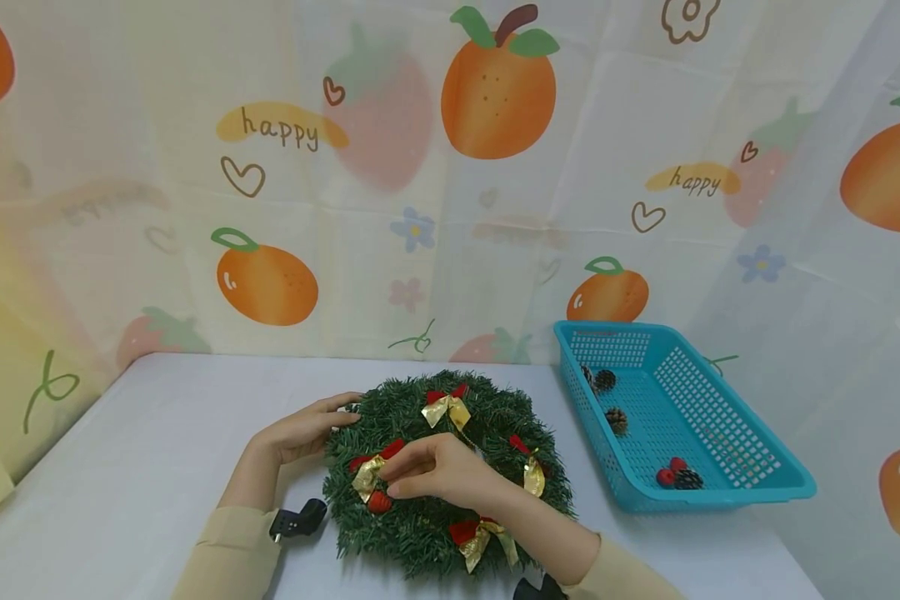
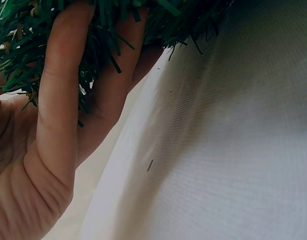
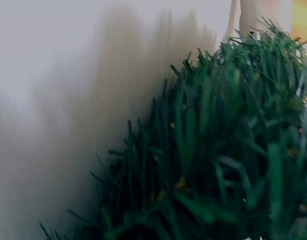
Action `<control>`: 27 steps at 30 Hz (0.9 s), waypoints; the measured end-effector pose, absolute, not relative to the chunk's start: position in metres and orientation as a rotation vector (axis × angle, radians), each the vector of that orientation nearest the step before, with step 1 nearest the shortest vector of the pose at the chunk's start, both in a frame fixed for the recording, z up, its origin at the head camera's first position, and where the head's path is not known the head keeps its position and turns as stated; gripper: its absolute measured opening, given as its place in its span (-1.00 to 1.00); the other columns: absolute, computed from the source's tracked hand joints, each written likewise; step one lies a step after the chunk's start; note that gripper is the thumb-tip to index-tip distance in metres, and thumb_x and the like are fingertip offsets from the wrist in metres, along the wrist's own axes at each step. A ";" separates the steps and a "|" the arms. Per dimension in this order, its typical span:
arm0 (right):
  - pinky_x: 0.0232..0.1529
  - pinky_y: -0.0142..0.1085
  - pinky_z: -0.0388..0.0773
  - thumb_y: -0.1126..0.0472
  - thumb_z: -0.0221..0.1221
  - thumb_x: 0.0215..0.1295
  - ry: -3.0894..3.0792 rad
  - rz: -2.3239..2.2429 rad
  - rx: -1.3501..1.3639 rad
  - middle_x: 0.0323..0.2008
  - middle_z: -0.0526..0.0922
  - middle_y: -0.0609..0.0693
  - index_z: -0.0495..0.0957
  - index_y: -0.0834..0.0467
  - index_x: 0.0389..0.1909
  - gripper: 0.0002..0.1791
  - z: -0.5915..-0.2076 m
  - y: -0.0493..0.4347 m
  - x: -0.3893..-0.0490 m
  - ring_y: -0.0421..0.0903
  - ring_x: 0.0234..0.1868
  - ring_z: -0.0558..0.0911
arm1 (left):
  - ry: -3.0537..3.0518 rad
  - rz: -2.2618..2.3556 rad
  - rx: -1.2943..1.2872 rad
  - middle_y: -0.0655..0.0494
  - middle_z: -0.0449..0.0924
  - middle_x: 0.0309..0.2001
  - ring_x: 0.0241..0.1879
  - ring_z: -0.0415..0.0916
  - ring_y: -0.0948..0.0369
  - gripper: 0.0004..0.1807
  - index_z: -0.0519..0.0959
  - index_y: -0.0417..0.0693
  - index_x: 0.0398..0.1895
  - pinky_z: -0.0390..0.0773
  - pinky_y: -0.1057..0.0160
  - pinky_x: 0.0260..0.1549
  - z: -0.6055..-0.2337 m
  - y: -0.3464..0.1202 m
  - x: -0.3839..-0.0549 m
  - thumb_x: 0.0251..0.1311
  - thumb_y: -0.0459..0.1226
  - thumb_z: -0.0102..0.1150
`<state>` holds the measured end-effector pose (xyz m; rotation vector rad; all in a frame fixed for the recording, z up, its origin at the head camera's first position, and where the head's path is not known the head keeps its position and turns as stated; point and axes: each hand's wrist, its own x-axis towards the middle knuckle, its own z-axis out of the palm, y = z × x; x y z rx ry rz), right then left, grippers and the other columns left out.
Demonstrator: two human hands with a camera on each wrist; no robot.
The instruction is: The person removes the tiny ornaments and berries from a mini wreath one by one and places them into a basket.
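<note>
A round green artificial wreath (image 1: 390,533) lies on the white table, dressed with several red-and-gold bows. My left hand (image 1: 307,429) grips its upper left edge. In the left wrist view, the left fingers (image 2: 61,85) curl round the green bristles (image 2: 23,45). Above the wreath's left part is my right hand (image 1: 446,473), thumb and fingertips close together with nothing visible between them. Just beside those fingertips are the left gold bow (image 1: 367,478) and a red berry-like ball (image 1: 378,502). The right wrist view shows only green bristles (image 3: 218,150) and tabletop, not the hand.
A blue plastic basket (image 1: 720,500) stands to the right of the wreath. It holds pine cones (image 1: 617,421) and red berries (image 1: 666,477). Behind the white table (image 1: 217,392) hangs a fruit-printed curtain (image 1: 495,225).
</note>
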<state>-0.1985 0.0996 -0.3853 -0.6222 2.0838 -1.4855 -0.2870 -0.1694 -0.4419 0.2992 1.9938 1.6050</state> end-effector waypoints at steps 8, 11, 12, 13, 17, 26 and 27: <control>-0.06 -0.34 0.64 0.24 0.30 0.26 2.087 -1.470 -0.620 0.00 0.75 0.06 0.72 0.10 -0.06 -0.76 -0.392 0.091 -0.199 -0.20 -0.11 0.72 | 1.989 1.609 0.307 -0.30 -0.36 0.59 0.55 -0.37 -0.31 -0.24 -0.10 -0.07 0.60 -0.03 -0.31 0.46 -0.443 -0.169 -0.290 0.47 -0.09 -0.06; -0.06 -0.36 0.65 0.27 0.31 0.24 2.082 -1.469 -0.625 -0.01 0.75 0.07 0.73 0.12 -0.08 -0.77 -0.393 0.089 -0.198 -0.18 -0.08 0.73 | 1.983 1.611 0.302 -0.29 -0.36 0.59 0.56 -0.37 -0.29 -0.25 -0.10 -0.06 0.60 -0.02 -0.30 0.47 -0.443 -0.169 -0.289 0.48 -0.10 -0.07; -0.06 -0.36 0.65 0.28 0.31 0.23 2.081 -1.468 -0.627 -0.01 0.75 0.07 0.73 0.12 -0.08 -0.77 -0.393 0.088 -0.198 -0.18 -0.07 0.72 | 1.986 1.604 0.311 -0.31 -0.37 0.59 0.56 -0.37 -0.31 -0.26 -0.10 -0.07 0.60 -0.02 -0.31 0.46 -0.443 -0.169 -0.289 0.48 -0.11 -0.09; -0.07 -0.37 0.65 0.29 0.32 0.23 2.084 -1.466 -0.625 -0.02 0.75 0.07 0.73 0.13 -0.09 -0.77 -0.393 0.088 -0.198 -0.18 -0.07 0.73 | 1.981 1.607 0.307 -0.30 -0.37 0.59 0.56 -0.38 -0.30 -0.26 -0.10 -0.07 0.59 -0.04 -0.31 0.46 -0.443 -0.169 -0.289 0.48 -0.11 -0.10; -0.09 -0.37 0.66 0.31 0.33 0.20 2.100 -1.455 -0.620 -0.03 0.76 0.06 0.73 0.13 -0.11 -0.77 -0.393 0.087 -0.198 -0.17 -0.08 0.73 | 1.982 1.604 0.305 -0.30 -0.40 0.59 0.55 -0.44 -0.32 -0.25 -0.10 -0.07 0.60 -0.10 -0.33 0.46 -0.443 -0.169 -0.289 0.47 -0.10 -0.07; -0.17 -0.43 0.64 0.31 0.38 0.14 2.170 -1.386 -0.643 -0.09 0.78 -0.01 0.76 0.06 -0.15 -0.76 -0.396 0.084 -0.200 -0.28 -0.18 0.72 | 1.990 1.596 0.298 -0.28 -0.45 0.59 0.54 -0.53 -0.32 -0.21 -0.11 -0.05 0.60 -0.18 -0.35 0.45 -0.443 -0.170 -0.289 0.46 -0.07 -0.03; -0.17 -0.44 0.63 0.31 0.38 0.13 2.177 -1.379 -0.646 -0.10 0.78 -0.02 0.76 0.05 -0.15 -0.76 -0.397 0.084 -0.200 -0.29 -0.18 0.71 | 1.989 1.598 0.295 -0.28 -0.45 0.59 0.55 -0.54 -0.31 -0.21 -0.11 -0.05 0.60 -0.17 -0.34 0.45 -0.443 -0.170 -0.289 0.46 -0.07 -0.03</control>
